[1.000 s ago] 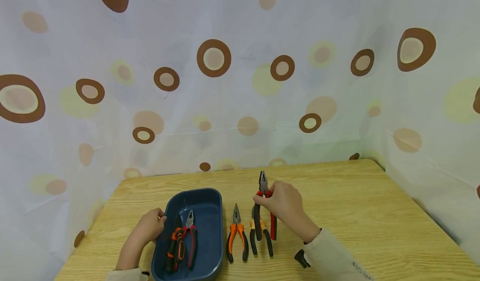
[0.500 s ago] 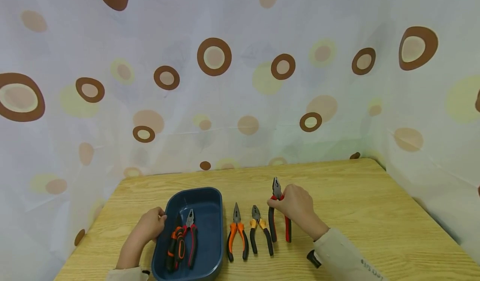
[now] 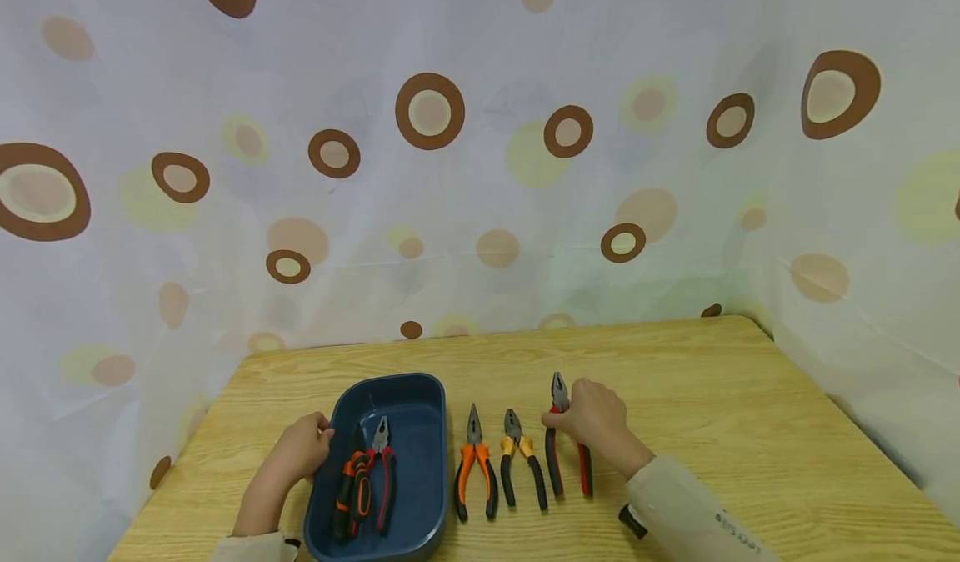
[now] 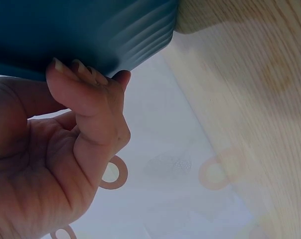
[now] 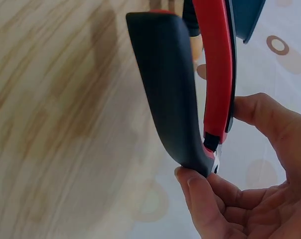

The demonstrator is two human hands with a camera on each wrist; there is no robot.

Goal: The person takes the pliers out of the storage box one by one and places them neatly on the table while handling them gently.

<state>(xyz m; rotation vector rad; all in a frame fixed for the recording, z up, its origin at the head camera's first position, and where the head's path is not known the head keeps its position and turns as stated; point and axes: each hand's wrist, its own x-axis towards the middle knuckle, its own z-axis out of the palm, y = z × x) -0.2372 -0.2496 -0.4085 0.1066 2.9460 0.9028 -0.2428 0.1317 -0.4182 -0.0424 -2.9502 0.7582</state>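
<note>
The right hand (image 3: 597, 416) pinches the red pliers (image 3: 552, 444) between thumb and fingers; whether they touch the surface (image 3: 675, 395) is unclear. Left of it lie yellow pliers (image 3: 513, 440), then orange pliers (image 3: 474, 440). Farther left, the left hand (image 3: 302, 445) grips the tray's (image 3: 417, 462) edge, fingers bent. Likely step: placing pliers in line; next calls for settling them flat, then letting go.
</note>
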